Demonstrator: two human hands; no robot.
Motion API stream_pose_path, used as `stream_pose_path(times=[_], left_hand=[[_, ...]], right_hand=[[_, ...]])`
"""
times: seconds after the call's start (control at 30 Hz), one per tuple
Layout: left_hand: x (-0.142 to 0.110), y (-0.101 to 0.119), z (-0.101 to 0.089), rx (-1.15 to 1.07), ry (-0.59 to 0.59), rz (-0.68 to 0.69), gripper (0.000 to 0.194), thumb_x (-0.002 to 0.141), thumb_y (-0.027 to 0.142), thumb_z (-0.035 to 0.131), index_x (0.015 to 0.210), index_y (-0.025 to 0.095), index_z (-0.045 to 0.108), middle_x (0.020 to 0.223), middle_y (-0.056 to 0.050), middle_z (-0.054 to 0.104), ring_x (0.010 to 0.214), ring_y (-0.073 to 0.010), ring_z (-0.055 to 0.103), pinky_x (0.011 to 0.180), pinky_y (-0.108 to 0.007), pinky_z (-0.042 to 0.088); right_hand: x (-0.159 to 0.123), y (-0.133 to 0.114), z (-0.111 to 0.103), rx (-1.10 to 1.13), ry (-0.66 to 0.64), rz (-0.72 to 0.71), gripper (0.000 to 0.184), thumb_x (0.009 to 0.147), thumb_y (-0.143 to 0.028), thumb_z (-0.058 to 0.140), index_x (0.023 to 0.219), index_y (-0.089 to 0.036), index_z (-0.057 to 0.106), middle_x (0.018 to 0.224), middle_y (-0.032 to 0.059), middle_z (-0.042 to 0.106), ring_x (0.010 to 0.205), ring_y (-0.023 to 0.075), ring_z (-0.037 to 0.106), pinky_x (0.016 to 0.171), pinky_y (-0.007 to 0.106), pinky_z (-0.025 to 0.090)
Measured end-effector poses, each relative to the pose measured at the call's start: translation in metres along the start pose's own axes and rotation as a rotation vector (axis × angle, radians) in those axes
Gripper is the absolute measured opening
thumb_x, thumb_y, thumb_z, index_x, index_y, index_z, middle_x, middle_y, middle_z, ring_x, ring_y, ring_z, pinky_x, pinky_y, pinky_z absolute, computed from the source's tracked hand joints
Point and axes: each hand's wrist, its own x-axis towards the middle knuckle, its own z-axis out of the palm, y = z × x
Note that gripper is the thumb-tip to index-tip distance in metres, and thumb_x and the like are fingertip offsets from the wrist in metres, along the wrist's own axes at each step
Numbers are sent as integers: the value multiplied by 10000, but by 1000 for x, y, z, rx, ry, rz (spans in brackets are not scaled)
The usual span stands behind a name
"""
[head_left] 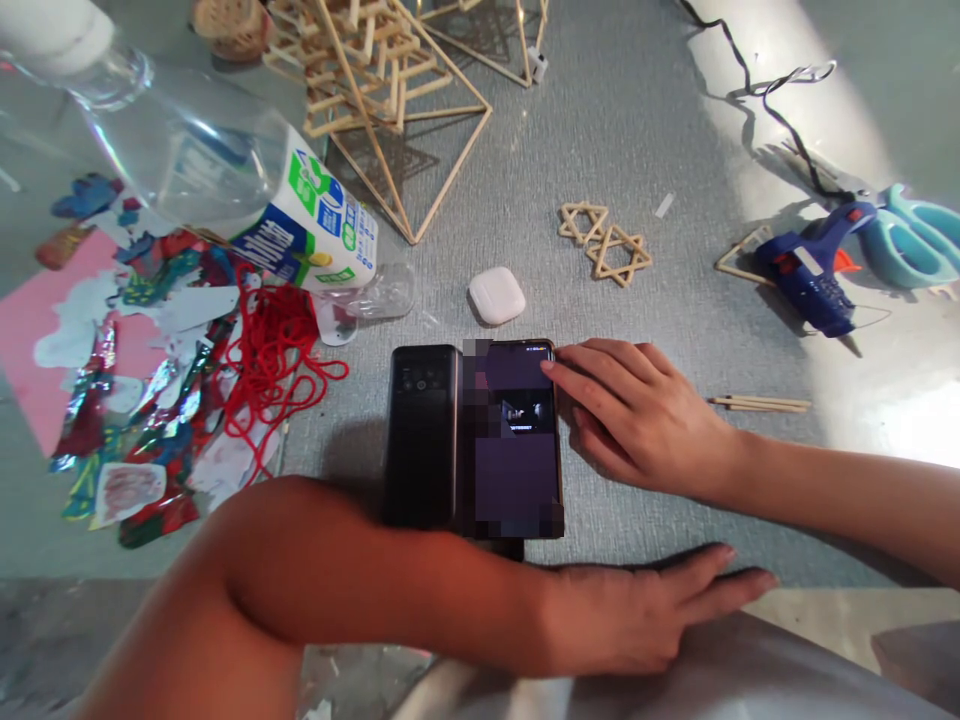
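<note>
My right hand [645, 415] lies over the table with its fingers stretched out. Its index fingertip touches the upper right edge of a smartphone [517, 480], whose lit screen shows a dark video. My left forearm crosses in front of the phone, and my left hand [630, 615] rests at the table's near edge, fingers extended and holding nothing. Beside the phone's left side stands a black device [421, 440] with lenses at its top; the forearm hides its lower end. A white earbud case [497, 295] sits just beyond the phone.
A large plastic bottle [322, 210], red cord [277, 350] and foil scraps crowd the left. Stick frames [450, 185] stand at the back. Two stick stars [619, 252], loose sticks [761, 404], a blue glue gun [810, 270] and scissors [919, 240] lie right.
</note>
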Motion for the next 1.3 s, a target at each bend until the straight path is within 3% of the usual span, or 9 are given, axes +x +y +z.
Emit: stream_pose_path(times=[0.27, 0.53, 0.77, 1.3], left_hand=[[1, -5, -2, 3, -3, 28, 553, 972, 304, 337, 1284, 506, 746, 1736, 165, 518, 1727, -158, 275, 1443, -536, 247], [0, 2, 5, -11, 94, -37, 436, 936, 339, 383, 998, 398, 811, 1721, 92, 555, 1712, -203, 333, 1435, -575, 246], [3, 6, 0, 75, -22, -33, 495, 934, 302, 340, 587, 328, 692, 1772, 140, 469, 1746, -221, 250, 1441, -584, 220], [4, 1, -3, 99, -21, 42, 540, 937, 261, 295, 503, 303, 615, 1764, 121, 486, 1736, -234, 272, 1427, -567, 283]], right_hand=[[0, 0, 1, -13, 6, -6, 514, 1055, -232, 557, 1537, -55, 575, 1474, 207, 709, 1299, 362, 662, 945, 493, 588], [0, 0, 1, -4, 2, -5, 520, 1055, -241, 565, 1541, -57, 570, 1467, 213, 711, 1288, 361, 667, 938, 500, 587], [0, 0, 0, -13, 13, -10, 522, 1051, -237, 574, 1535, -42, 581, 1467, 209, 711, 1290, 369, 663, 946, 498, 588], [0, 1, 0, -16, 10, -11, 509, 1057, -228, 559, 1536, -58, 575, 1469, 210, 714, 1279, 363, 675, 931, 499, 592]])
